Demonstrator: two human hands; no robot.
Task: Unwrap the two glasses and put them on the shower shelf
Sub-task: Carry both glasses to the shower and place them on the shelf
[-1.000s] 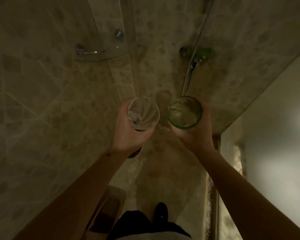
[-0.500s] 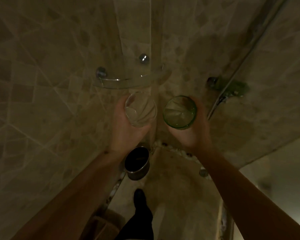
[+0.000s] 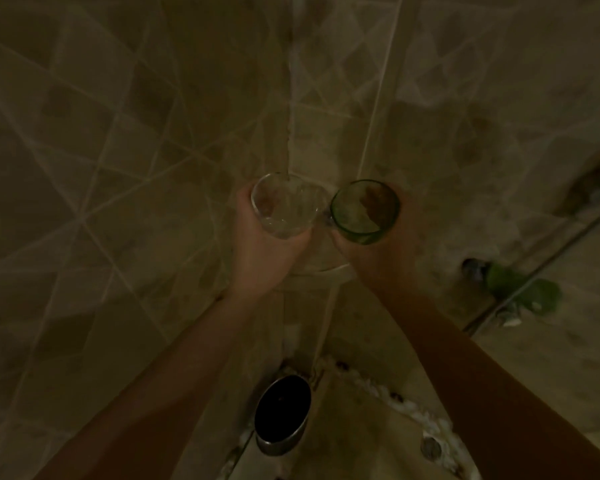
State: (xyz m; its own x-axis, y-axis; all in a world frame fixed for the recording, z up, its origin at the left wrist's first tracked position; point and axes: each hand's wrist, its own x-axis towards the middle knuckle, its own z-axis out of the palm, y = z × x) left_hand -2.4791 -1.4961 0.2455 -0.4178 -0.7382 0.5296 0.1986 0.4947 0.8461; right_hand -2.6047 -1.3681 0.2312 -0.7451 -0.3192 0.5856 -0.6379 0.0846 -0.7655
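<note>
Dim shower corner, tiled walls meeting at a seam straight ahead. 2 bare forearms reaching up and in from the lower corners.

Left hand wrapped round a clear glass — grip curled about its side, mouth facing the camera, no wrapping visible on it. Right hand wrapped round a green glass — grip likewise curled about the lower side, mouth tilted up toward the camera, also bare. The 2 glasses side by side in the corner, rims near each other with a narrow gap, clear one left, green one right.

Just below and between the hands, the curved pale edge of the glass shelf, mostly hidden by the hands and hard to make out in the gloom. Cannot tell whether either glass base touches the shelf.

Lower down, on the shower floor, a dark round metal cup standing by the corner, a line of pebbles along the wall's foot. At right, a green fitting beside a slanting metal rail.
</note>
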